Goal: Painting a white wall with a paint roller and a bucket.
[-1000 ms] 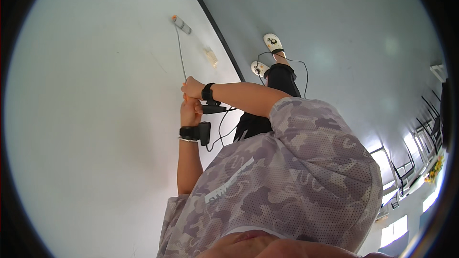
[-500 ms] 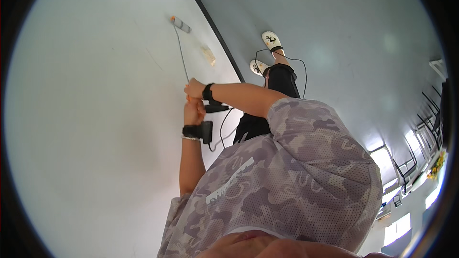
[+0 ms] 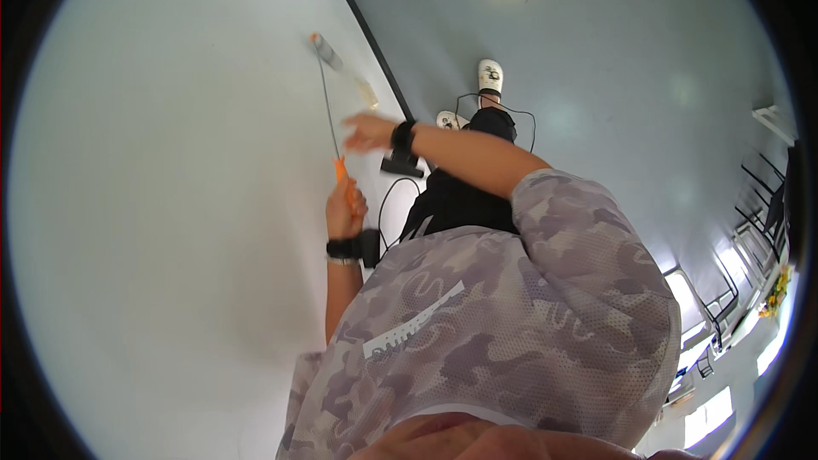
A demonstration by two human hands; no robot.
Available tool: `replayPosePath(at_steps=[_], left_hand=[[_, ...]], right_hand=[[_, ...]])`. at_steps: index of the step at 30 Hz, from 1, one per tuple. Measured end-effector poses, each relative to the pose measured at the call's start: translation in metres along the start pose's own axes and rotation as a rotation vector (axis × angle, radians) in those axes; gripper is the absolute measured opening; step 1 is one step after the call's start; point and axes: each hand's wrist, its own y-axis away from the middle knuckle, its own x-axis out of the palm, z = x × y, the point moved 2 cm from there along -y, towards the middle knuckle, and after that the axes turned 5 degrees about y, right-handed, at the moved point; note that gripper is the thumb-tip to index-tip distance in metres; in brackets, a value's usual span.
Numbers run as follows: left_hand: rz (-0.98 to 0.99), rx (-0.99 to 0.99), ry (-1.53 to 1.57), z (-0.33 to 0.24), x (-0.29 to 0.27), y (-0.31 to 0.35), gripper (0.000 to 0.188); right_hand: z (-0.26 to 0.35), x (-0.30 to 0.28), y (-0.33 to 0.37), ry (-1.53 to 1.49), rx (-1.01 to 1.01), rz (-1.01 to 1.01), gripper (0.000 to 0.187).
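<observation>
Left hand (image 3: 344, 211), just left of frame centre, was clenched round the orange handle (image 3: 341, 172) of a paint roller; thin metal rod (image 3: 326, 102) ran from the handle up toward upper centre-left, ending at the roller head (image 3: 325, 49), which lay against the pale wall (image 3: 170, 204) filling the left half of the frame; a small pale patch (image 3: 367, 94) sat on the wall just right of the rod, near the dark baseboard line (image 3: 366, 30); right hand (image 3: 368, 131) was above the left one, off the handle, fingers loosely spread and blurred, holding nothing that I could make out; whether it touched the rod, cannot tell; both wrists carried dark bands with small black boxes, one (image 3: 403, 160) hanging under the right wrist, one (image 3: 368, 247) beside the left; thin black cable (image 3: 388, 196) looped between them; camouflage-pattern shirt (image 3: 511, 324) filled lower centre and right; dark trousers (image 3: 464, 196) and two white shoes (image 3: 489, 75) showed at upper centre on the grey floor (image 3: 596, 51); windows (image 3: 707, 349) and dark racks (image 3: 767, 196) curved along the right rim.
</observation>
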Motion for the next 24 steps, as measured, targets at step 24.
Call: replayPosePath(at_steps=[24], left_hand=[[-0.006, -0.097, 0.114, 0.111, -0.131, 0.029, 0.019]], right_hand=[[-0.042, -0.21, 0.402, -0.891, 0.819, -1.021, 0.018]])
